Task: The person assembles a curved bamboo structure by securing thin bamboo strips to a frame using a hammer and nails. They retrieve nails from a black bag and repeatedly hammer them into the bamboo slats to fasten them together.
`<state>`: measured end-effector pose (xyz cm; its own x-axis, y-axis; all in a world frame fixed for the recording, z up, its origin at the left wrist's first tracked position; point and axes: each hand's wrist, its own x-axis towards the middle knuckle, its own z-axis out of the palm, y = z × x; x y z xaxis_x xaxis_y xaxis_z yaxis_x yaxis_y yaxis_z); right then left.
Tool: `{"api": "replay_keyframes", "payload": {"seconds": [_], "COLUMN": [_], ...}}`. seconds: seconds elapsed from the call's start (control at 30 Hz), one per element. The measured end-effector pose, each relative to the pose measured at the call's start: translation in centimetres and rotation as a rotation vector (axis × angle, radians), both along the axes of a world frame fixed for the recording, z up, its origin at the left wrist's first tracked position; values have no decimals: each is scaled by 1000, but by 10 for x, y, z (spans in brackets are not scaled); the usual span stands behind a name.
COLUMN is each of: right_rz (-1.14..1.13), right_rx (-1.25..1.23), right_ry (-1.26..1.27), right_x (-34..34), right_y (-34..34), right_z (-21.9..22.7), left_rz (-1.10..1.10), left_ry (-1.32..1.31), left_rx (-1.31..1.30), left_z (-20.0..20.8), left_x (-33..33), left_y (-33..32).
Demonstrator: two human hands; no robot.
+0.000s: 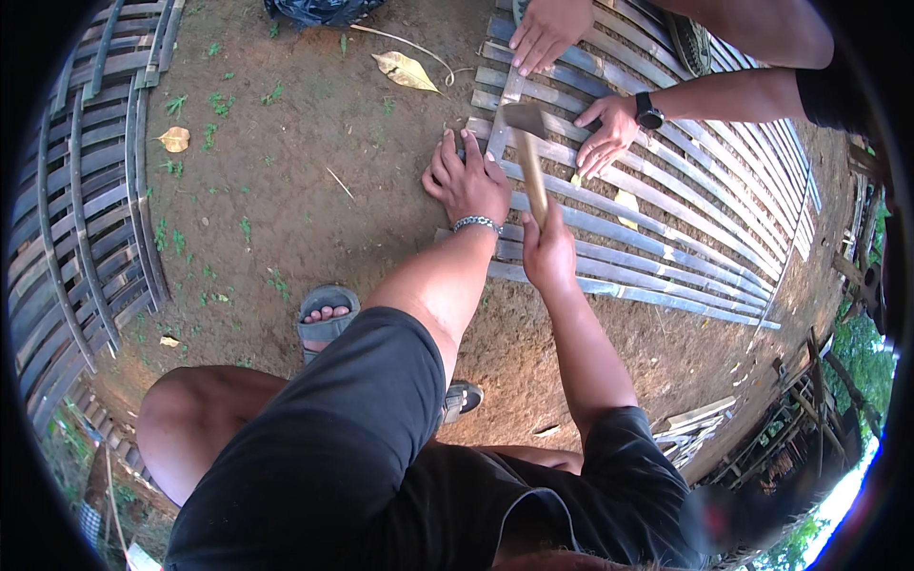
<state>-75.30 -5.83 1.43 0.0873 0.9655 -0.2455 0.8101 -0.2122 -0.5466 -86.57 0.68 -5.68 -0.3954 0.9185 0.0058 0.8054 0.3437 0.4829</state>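
My right hand (pixel 550 249) is closed round the wooden handle of a hammer (pixel 533 176), whose dark head is slightly blurred above the slats. Beside it, my left hand (pixel 468 186) rests with fingers spread at the near end of a cross strip (pixel 501 133), the thumb side against the strip. This strip lies across the ends of a panel of long, spaced bamboo slats (pixel 657 195) on the ground. Opposite me, another person's hand (pixel 554 33) presses on the strip's far part. That person's other hand (pixel 612 131), below a black watch, lies on the slats.
Another slatted panel (pixel 90 190) stands at the left. A black plastic bag (pixel 319 9) and a dry yellow leaf (pixel 405 69) lie on the bare earth. My sandalled foot (pixel 328 314) is left of my arm. Loose strips (pixel 700 419) lie at right, near piled wood (pixel 809 409).
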Motion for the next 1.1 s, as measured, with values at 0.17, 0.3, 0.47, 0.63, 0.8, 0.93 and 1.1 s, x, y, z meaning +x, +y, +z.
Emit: {"api": "replay_keyframes", "payload": {"seconds": [0.17, 0.3, 0.47, 0.63, 0.8, 0.93, 1.1], "right_rz": [25, -71, -107, -383, -561, -663, -622], "right_rx": [-172, -56, -158, -167, -124, -282, -431], "right_ry": [-140, -68, -58, 55, 171, 317, 288], "right_x": [11, 18, 14, -7, -7, -17, -55], "right_y": [6, -7, -2, -39, -123, -171, -180], "right_z": [-17, -15, 8, 45, 30, 14, 43], "left_rz": [2, 9, 6, 33, 35, 85, -253], "left_ry": [-8, -16, -23, -91, -249, -281, -34], "left_rx": [3, 7, 7, 40, 350, 934, 344], "left_z": [-1, 4, 3, -6, 27, 32, 15], "left_x": [0, 5, 6, -8, -42, -144, -249], "left_y": [-4, -2, -6, -7, 34, 173, 294]}}
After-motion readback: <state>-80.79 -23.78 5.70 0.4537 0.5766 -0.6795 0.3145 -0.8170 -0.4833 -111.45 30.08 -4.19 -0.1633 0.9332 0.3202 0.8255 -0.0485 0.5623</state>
